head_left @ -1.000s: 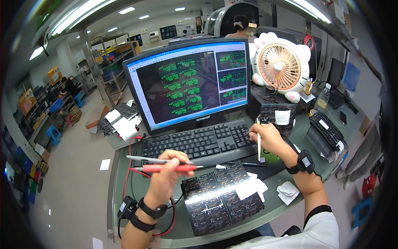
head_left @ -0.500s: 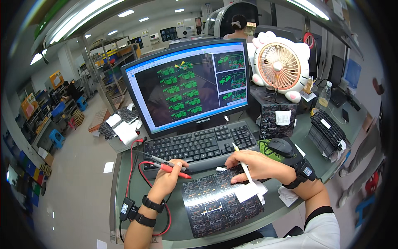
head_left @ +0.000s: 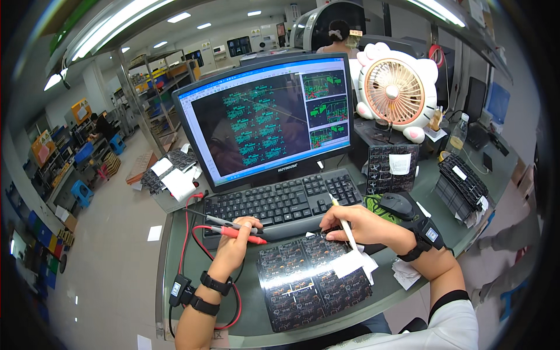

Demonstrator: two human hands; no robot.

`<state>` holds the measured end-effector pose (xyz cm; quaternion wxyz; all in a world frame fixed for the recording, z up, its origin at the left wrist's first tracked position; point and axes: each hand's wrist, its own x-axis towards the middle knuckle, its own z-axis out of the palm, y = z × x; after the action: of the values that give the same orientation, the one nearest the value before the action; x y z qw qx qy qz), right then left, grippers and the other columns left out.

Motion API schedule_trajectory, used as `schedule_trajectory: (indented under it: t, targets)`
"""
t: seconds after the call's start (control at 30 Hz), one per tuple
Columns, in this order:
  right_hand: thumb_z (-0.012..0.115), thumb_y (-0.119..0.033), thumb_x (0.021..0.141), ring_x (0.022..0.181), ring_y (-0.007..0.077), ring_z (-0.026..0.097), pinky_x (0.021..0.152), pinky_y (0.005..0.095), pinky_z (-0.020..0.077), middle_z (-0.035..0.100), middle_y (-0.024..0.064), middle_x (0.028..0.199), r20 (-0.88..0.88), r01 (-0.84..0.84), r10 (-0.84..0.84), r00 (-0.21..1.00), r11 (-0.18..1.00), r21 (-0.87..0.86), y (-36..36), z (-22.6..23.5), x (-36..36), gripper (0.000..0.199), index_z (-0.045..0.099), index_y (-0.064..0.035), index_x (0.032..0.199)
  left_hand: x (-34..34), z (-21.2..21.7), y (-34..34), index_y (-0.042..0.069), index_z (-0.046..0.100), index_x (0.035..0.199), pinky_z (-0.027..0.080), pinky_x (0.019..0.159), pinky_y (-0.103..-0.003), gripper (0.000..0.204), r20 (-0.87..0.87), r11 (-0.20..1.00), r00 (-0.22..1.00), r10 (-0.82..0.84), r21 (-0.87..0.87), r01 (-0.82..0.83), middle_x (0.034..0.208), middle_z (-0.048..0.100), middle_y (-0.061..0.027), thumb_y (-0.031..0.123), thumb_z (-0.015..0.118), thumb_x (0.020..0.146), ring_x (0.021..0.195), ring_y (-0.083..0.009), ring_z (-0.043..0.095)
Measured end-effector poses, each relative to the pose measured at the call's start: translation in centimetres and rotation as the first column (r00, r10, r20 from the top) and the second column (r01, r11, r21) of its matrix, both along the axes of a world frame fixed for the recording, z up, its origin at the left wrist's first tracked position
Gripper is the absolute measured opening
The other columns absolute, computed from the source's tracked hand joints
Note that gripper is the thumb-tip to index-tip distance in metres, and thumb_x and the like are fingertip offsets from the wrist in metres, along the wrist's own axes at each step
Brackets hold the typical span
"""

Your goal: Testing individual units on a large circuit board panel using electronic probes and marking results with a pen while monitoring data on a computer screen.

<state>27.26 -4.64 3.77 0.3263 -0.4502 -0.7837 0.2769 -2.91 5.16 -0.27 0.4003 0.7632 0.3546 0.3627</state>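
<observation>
My left hand [head_left: 232, 249] is closed around a red test probe [head_left: 252, 238] and a grey-black one [head_left: 221, 222], both tips pointing right above the board's upper left corner. A dark panel of circuit boards [head_left: 291, 297] lies flat on the desk in front of me, with a bright glare band across it. My right hand [head_left: 370, 226] grips a slim white pen-like tool [head_left: 348, 231], tip up toward the keyboard. Its fingers are over the panel's upper edge; whether they touch it I cannot tell. White paper slips [head_left: 348, 264] rest on the panel's right side.
Behind the hands are a keyboard [head_left: 280, 201] and a monitor [head_left: 251, 122] showing board layouts. A mouse [head_left: 397, 205] sits on a green-black pad to the right. Farther right stand stacked boards [head_left: 464, 182], a bottle [head_left: 458, 135] and a white fan [head_left: 392, 93]. Red and black leads run left.
The layouts on the monitor have turned from green to teal, and the side panes differ. My right hand has shifted slightly right and its fingers have curled in. The left still holds both probes.
</observation>
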Motion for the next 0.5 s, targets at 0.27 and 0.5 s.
schedule_trajectory:
  t: [0.27,0.5]
  targets:
    - [0.072,-0.007,0.084,0.087,0.0159,0.065,0.077,0.0298,0.052,0.067,0.0067,0.092,-0.209,-0.037,0.025,0.978,0.998,-0.053,-0.9,0.8,0.2,0.022,0.062,-0.0008,0.103,-0.1,2.5,-0.8,0.0,0.062,0.096,0.046,0.093,-0.036,0.051,0.356,0.981,0.934,0.022,-0.186,0.048,0.099,0.066,-0.0132,0.04,0.03,0.1,0.096,-0.0218,0.063]
    - [0.068,-0.007,0.087,0.09,0.016,0.065,0.08,0.0293,0.0523,0.066,0.0068,0.097,-0.258,-0.12,0.104,0.961,0.992,-0.048,-1.4,1.0,-0.7,0.017,0.062,-0.0005,0.102,0.6,7.3,-4.9,-0.005,0.061,0.09,0.051,0.082,-0.038,0.061,0.373,0.834,0.861,-0.345,-0.299,0.464,0.087,0.066,-0.0181,0.047,0.03,0.095,0.08,-0.0277,0.066]
